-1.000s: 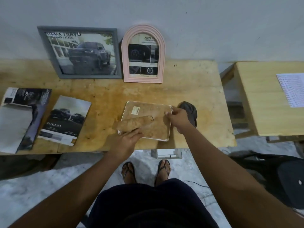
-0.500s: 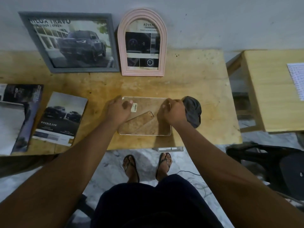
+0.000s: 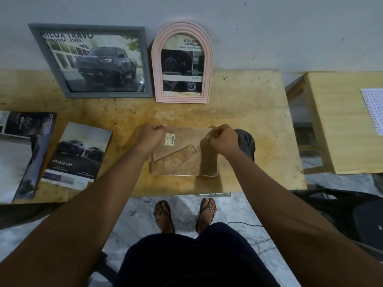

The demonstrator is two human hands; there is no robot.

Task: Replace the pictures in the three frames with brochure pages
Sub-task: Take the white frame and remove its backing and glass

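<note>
Frame face-down, brown back, white label; far corners in grasp of left hand, right hand

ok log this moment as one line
face-down frame: flat on table | left hand: grips top-left corner | right hand: grips top-right corner | grey frame, pink frame: brochure pages in, at wall

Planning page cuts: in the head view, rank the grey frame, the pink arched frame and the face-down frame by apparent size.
1. grey frame, clearly largest.
2. pink arched frame.
3. face-down frame; it lies flat, nearer the camera, partly under the left hand and right hand, so second and third are unsure.
</note>
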